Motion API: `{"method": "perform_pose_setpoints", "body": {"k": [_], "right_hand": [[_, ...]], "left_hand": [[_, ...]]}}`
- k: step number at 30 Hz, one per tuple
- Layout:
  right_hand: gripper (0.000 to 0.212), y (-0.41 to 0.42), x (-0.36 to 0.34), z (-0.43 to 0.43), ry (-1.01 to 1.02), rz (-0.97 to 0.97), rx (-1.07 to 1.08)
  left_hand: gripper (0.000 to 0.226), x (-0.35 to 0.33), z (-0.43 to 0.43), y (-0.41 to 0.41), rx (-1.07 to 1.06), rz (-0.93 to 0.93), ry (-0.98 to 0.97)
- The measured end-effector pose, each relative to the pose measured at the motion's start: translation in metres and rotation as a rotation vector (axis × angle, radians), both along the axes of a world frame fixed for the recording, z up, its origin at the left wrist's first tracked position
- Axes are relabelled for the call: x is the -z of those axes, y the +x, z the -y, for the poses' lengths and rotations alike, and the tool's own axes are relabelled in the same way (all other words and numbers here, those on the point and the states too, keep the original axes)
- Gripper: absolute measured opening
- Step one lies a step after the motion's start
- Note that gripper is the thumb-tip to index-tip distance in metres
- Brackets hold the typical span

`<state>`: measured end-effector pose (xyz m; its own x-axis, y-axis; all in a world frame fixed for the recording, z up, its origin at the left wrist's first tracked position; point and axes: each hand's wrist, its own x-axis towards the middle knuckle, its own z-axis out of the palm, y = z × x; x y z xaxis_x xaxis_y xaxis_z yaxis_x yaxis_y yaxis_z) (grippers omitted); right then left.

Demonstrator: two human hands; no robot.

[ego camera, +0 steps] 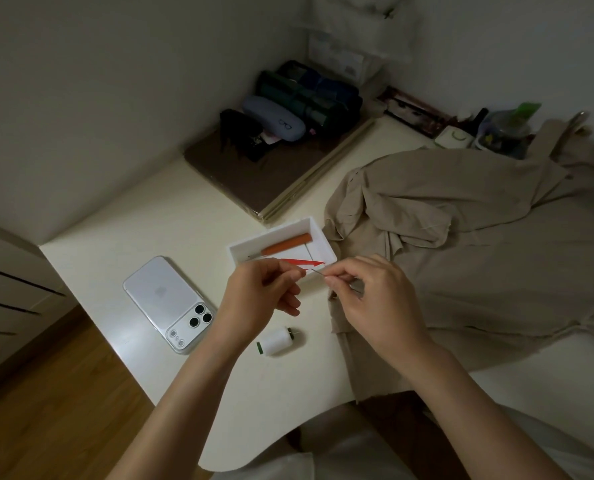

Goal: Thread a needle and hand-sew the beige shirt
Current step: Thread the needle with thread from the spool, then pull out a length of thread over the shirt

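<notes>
Pinching the needle [318, 273] in the right hand [370, 297] and, seemingly, thread in the left hand [262, 294] just before the white tray [234, 253], beige shirt [461, 258] beside it, the person risked missing the eye in dim light.

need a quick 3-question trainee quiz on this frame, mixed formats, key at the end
1. Fill in: on the table, to the left of the left hand, lies a ___ with its camera side up.
2. True or false: the thread spool lies inside the white tray.
3. The needle is pinched by the fingers of: A) the left hand, B) the right hand, C) neither hand.

Key:
1. phone
2. False: the spool lies on the table, nearer the person than the tray.
3. B
</notes>
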<state>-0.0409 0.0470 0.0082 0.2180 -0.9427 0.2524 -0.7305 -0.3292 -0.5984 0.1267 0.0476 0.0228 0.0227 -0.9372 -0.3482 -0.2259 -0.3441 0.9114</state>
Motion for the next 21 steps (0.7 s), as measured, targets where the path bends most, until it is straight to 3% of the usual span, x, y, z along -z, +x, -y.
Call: {"method": "perform_pose_setpoints", "body": {"k": [9, 21], "right_hand": [[0.005, -0.009, -0.003, 0.002, -0.019, 0.021, 0.05], [0.009, -0.024, -0.006, 0.0, -0.029, -0.035, 0.083]], "left_hand": [[0.013, 0.004, 0.001, 0.008, 0.027, 0.076, -0.002], [0.022, 0.001, 0.007, 0.016, -0.101, 0.054, -0.107]]}}
